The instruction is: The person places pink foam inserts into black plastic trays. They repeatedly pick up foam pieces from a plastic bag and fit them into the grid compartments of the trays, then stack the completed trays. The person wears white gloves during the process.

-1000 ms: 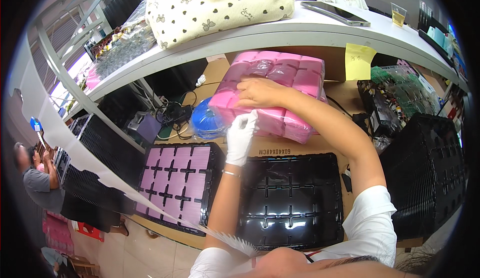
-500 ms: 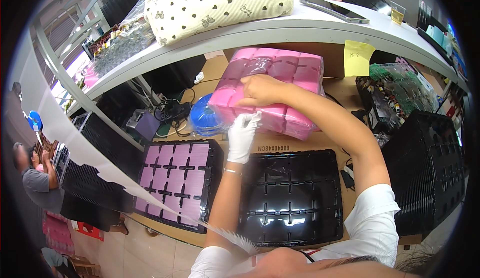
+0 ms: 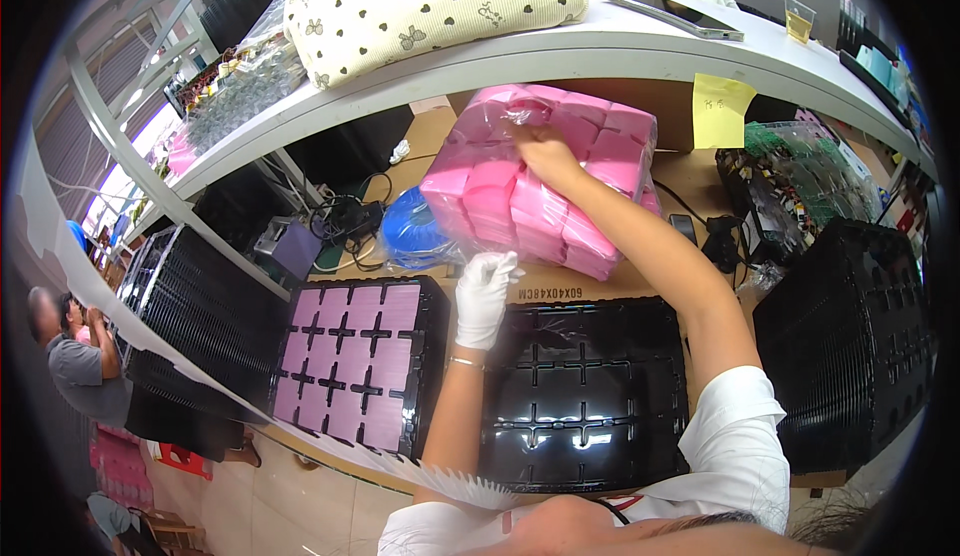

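A pack of pink foam blocks [image 3: 490,196] in a clear plastic bag sits tilted at the back of the bench. My bare right hand [image 3: 548,159] is on top of it, fingers closed on the bunched film of the plastic bag [image 3: 520,114]; its fingertips are partly hidden. In a white glove, my left hand [image 3: 482,301] hovers before the pack with fingers curled together, and nothing shows in them. Below it lies a black plastic tray [image 3: 555,396] with moulded compartments. To the left, another black tray [image 3: 430,356] holds pink-purple pieces [image 3: 350,361] in its compartments.
Tall stacks of black trays stand at right [image 3: 835,356] and left [image 3: 185,306]. A white shelf [image 3: 640,51] crosses above the bench, bearing a patterned bag [image 3: 440,16], a tablet [image 3: 670,14] and a cup [image 3: 798,21]. Blue coil [image 3: 412,231] and cables lie behind. Several people are nearby.
My right hand has moved up and slightly right over the pack, drawing at the film. The pack has tipped, showing more of its near side. My left hand has lowered slightly.
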The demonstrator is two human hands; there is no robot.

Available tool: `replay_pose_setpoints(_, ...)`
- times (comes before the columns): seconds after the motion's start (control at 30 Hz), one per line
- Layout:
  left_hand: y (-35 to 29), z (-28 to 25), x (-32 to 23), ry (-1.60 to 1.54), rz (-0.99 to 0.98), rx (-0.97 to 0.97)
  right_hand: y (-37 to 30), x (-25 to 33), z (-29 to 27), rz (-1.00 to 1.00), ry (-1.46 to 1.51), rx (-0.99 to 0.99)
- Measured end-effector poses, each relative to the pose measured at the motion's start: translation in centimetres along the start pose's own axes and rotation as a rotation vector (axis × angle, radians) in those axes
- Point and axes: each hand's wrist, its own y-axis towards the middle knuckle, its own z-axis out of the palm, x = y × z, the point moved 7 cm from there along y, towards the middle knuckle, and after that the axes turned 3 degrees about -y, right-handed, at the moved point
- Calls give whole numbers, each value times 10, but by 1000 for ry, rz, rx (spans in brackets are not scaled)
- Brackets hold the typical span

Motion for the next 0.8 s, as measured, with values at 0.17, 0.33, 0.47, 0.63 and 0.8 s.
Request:
replay_pose_setpoints(0.17, 15, 35, -24, -204, -289, -20, 0, 17, 19, -14, -481, 417)
replay_pose_setpoints(0.33, 23, 42, -23, 111, -299, -22, -42, 59, 42, -749, -906, 704)
replay_pose_setpoints(0.47, 28, 36, -13, 312, -150, 30, -52, 47, 43, -721, -910, 734)
replay_pose_setpoints(0.63, 22, 42, -34, 469, 177, 119, -24, 17, 7, -296, -666, 370)
replay_pose_setpoints(0.8, -6, 26, -28, 419, 427, 136, -13, -1, -33, 161, 118, -148)
